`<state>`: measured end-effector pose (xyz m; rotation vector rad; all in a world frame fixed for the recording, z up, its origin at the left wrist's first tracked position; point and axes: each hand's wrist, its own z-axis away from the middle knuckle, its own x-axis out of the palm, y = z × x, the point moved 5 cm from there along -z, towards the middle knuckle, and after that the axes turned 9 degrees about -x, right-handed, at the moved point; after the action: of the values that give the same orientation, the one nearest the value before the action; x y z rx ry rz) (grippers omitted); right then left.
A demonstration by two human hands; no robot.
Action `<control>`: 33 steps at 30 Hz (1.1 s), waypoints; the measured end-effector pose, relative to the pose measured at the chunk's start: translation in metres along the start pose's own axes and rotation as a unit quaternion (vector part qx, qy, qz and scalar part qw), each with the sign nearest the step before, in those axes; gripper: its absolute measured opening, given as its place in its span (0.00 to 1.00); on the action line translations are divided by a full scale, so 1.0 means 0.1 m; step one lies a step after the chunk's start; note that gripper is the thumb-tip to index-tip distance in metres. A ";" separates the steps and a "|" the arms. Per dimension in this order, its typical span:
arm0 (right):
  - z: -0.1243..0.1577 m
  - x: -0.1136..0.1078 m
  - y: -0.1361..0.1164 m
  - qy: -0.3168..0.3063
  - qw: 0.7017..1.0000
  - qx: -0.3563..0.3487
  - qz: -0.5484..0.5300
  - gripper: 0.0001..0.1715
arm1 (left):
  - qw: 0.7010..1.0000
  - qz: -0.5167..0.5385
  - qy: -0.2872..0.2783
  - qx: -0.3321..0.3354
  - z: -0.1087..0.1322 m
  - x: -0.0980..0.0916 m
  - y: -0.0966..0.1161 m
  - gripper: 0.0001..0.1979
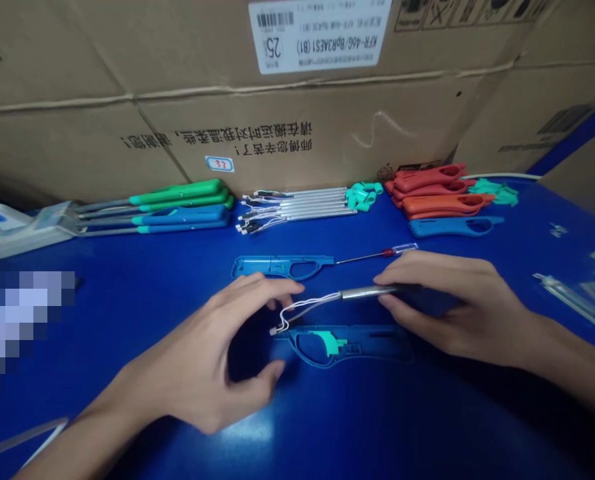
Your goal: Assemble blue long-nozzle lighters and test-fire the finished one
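On the left, green and blue lighters (pixel 187 193) were lined up on the tabletop (pixel 147 280). The left hand (pixel 212 353) was held with its fingers parted wide; whether the white wires (pixel 310 301) beside them were touched could not be told. Below the wires, a blue handle half (pixel 375 343) with a teal trigger (pixel 331 342) was laid flat. The metal tube (pixel 367 292), from which the wires were run, was pinched above it by the right hand's (pixel 457 303) fingers. Farther right, clear plastic pieces (pixel 570 295) were scattered.
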<state>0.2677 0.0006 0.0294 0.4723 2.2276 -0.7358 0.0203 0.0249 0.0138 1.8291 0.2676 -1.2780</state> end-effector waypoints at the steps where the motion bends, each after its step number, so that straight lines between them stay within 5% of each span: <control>1: 0.00 -0.02 0.01 0.004 1.000 0.017 -0.009 0.11 | 1.000 0.017 0.001 0.006 0.01 -0.03 -0.03 0.37; 7: -0.17 -0.03 -0.03 0.071 0.975 0.113 -0.176 0.05 | 0.970 0.243 0.015 -0.018 -0.11 -0.01 -0.09 0.14; 11: -0.46 0.16 -0.17 0.088 0.939 0.141 -0.299 0.06 | 0.963 0.223 0.147 -0.028 -0.12 -0.03 0.07 0.18; 13: -0.61 0.31 -0.26 0.079 0.897 0.168 -0.401 0.08 | 0.943 0.235 0.235 -0.027 -0.05 -0.13 0.15 0.15; 18: -0.85 0.60 -0.48 0.061 0.819 0.196 -0.535 0.15 | 0.905 0.282 0.315 -0.057 0.08 -0.36 0.23 0.11; 21: -0.91 0.63 -0.54 0.020 0.826 0.183 -0.533 0.18 | 0.901 0.303 0.299 -0.085 0.06 -0.45 0.18 0.12; 24: -0.87 0.55 -0.44 -0.010 0.830 0.222 -0.511 0.15 | 0.929 0.249 0.253 -0.107 0.01 -0.53 0.12 0.13; 28: -0.69 0.36 -0.15 0.040 0.780 0.311 -0.541 0.17 | 0.971 0.107 0.195 -0.084 -0.03 -0.59 0.04 0.11; 33: -0.45 0.33 0.04 0.061 0.736 0.369 -0.564 0.18 | 0.995 0.022 0.086 -0.049 -0.05 -0.37 -0.08 0.10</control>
<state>0.2239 0.0354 0.0287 -0.6367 2.0864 -2.2973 0.0026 0.0439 0.0415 1.8539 0.3747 -1.0592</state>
